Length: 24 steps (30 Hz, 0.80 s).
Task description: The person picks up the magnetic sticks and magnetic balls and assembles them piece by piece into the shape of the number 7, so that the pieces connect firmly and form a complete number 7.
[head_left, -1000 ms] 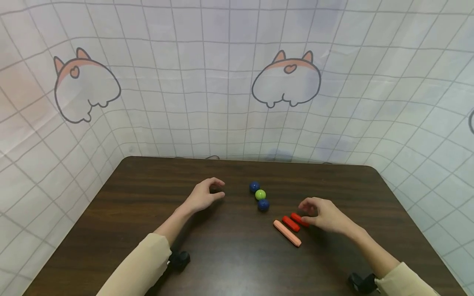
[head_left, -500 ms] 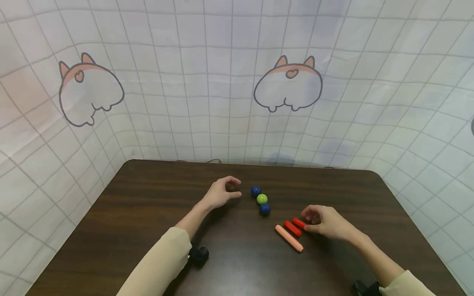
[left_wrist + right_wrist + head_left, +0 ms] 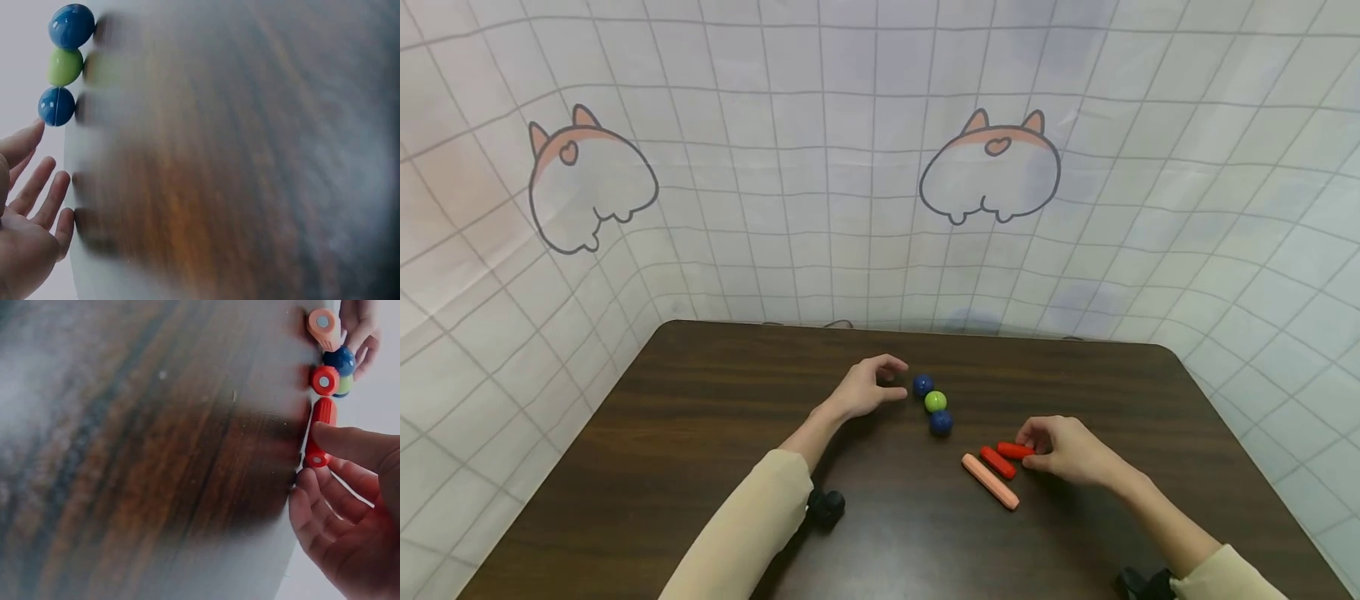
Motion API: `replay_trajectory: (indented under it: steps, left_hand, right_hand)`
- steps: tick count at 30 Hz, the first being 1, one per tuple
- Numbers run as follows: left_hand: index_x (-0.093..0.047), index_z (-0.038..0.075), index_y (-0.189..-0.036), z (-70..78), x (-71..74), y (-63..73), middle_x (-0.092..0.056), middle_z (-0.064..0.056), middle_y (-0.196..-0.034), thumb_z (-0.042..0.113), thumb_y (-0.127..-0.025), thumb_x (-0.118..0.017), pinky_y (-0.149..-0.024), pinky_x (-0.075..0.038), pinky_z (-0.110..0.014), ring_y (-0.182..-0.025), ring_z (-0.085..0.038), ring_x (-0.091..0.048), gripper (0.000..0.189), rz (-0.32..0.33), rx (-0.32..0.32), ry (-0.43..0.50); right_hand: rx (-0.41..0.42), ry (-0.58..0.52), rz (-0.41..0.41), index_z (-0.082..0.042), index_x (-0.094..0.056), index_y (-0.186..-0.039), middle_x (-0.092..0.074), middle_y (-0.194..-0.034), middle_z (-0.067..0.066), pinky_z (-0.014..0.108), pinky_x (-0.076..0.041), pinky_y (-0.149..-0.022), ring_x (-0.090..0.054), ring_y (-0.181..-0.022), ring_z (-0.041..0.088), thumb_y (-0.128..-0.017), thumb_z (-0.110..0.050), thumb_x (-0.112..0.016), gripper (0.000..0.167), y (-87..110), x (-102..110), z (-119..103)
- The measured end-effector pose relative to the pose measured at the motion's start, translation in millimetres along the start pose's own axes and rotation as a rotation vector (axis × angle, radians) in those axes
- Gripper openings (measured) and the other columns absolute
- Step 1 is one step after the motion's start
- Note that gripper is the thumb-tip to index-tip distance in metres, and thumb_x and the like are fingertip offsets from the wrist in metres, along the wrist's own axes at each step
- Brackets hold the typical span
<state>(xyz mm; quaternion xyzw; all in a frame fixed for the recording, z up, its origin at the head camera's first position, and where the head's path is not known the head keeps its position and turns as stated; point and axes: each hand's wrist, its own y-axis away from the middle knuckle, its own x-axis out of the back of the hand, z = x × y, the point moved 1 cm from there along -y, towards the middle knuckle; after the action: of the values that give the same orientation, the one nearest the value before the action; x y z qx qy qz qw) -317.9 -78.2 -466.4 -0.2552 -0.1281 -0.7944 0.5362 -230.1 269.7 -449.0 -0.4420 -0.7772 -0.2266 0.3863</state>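
My right hand (image 3: 1063, 450) pinches a short red stick (image 3: 324, 414) between thumb and fingers, low over the table. A second red stick (image 3: 997, 462) lies beside it, and a longer peach stick (image 3: 990, 482) lies to the left of that one. Grey discs show in the stick ends in the right wrist view. A blue ball (image 3: 922, 384), a green ball (image 3: 936, 402) and another blue ball (image 3: 941, 422) stand in a touching row. Thumb and fingers apart, my left hand (image 3: 865, 387) is just left of the row, its fingertips close to the far blue ball, holding nothing.
Everything lies on a dark wood-grain table (image 3: 700, 417) with rounded far corners. A white grid-patterned curtain (image 3: 812, 208) with cartoon animal prints hangs behind and around it. Small black devices are at both wrists.
My left hand has moved right, close to the balls. My right fingers have come together on the nearest red stick, which has turned slightly against the other one.
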Motion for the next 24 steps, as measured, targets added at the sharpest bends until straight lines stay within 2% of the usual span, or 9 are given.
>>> replay_trajectory:
  steps: [13, 17, 20, 24]
  left_hand:
    - [-0.065, 0.011, -0.132, -2.3, -6.9, -5.9, -0.063, -0.006, -0.135, 0.016, -0.099, -0.072, -0.108, -0.042, -0.05, -0.13, -0.029, -0.053, 0.034, 0.002, -0.04, -0.019]
    - [-0.063, 0.014, -0.135, -1.8, -8.4, -6.8, -0.059, -0.007, -0.141, 0.016, -0.1, -0.069, -0.115, -0.025, -0.062, -0.136, -0.031, -0.048, 0.036, -0.013, -0.043, -0.063]
    - [-0.061, 0.016, -0.138, -0.2, -9.1, -7.5, -0.057, -0.007, -0.144, 0.014, -0.101, -0.067, -0.113, -0.013, -0.072, -0.138, -0.032, -0.046, 0.038, -0.031, -0.053, -0.089]
    - [-0.061, 0.018, -0.14, 2.3, -11.6, -10.4, -0.057, -0.006, -0.145, 0.014, -0.101, -0.066, -0.111, -0.01, -0.075, -0.137, -0.032, -0.046, 0.039, -0.058, -0.072, -0.113]
  right_hand:
    - [-0.031, -0.049, 0.039, -0.01, -0.071, -0.105, -0.065, -0.087, -0.005, 0.028, -0.047, -0.065, -0.059, -0.079, 0.012, -0.092, -0.019, -0.078, 0.017, -3.0, 3.7, 3.1]
    - [-0.046, -0.041, 0.043, -0.011, -0.072, -0.106, -0.065, -0.087, -0.005, 0.029, -0.047, -0.066, -0.059, -0.079, 0.014, -0.092, -0.018, -0.078, 0.016, -3.9, 6.6, 0.4]
    - [-0.058, -0.034, 0.044, -0.012, -0.072, -0.106, -0.065, -0.087, -0.006, 0.029, -0.047, -0.066, -0.059, -0.079, 0.014, -0.092, -0.018, -0.078, 0.016, -5.0, 8.5, 0.8]
    - [-0.065, -0.039, 0.049, -0.012, -0.072, -0.106, -0.065, -0.088, -0.006, 0.03, -0.048, -0.067, -0.06, -0.08, 0.015, -0.092, -0.018, -0.078, 0.016, -6.4, 9.7, 0.7]
